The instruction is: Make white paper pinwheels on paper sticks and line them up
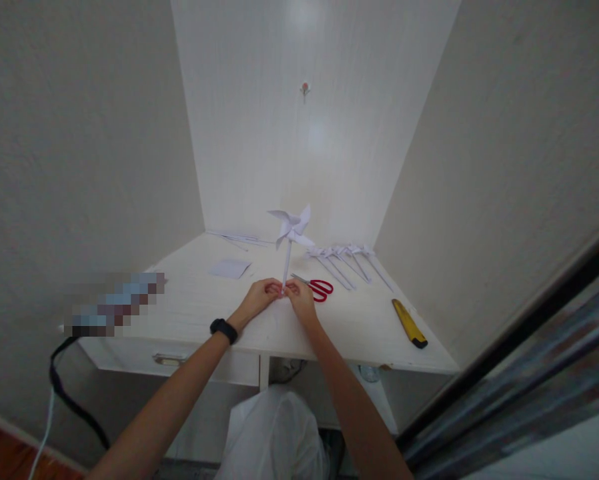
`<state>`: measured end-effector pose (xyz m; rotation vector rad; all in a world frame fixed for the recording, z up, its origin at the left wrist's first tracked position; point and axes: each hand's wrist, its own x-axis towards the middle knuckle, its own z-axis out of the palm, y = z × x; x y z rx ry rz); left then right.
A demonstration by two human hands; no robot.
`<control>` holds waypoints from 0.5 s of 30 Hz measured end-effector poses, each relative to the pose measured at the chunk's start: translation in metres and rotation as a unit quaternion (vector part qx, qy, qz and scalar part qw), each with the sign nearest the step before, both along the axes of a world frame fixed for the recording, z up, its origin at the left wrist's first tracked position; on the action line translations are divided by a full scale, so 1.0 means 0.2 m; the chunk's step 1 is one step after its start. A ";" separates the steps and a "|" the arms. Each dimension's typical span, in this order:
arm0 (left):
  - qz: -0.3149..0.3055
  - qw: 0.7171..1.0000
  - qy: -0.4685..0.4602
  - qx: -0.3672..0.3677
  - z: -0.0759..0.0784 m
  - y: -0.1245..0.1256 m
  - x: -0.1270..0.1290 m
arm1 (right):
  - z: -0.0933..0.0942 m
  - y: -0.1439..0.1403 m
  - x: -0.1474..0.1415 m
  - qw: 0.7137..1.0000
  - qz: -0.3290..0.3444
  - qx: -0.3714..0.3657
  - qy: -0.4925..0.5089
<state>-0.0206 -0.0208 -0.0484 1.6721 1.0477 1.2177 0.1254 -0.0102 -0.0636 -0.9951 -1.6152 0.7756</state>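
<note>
A white paper pinwheel stands upright between my hands on its rolled paper stick. My left hand, with a black watch on the wrist, pinches the lower end of the stick. From the other side, my right hand closes its fingertips on the same end. Just beyond my right hand lie scissors with red handles, their blades partly behind the fingers. Several finished pinwheels rest in a row at the back right. A folded white paper sheet lies to the left of the stick.
On the white desk, a yellow box cutter lies near the right edge. Thin paper sticks are at the back left. A blurred-out object sits at the left edge, with a black cable below. Walls enclose the desk on three sides.
</note>
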 end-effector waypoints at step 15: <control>0.013 1.000 0.006 0.023 -0.04 0.03 0.00 | -0.01 0.00 0.01 1.000 -0.012 0.010 -0.023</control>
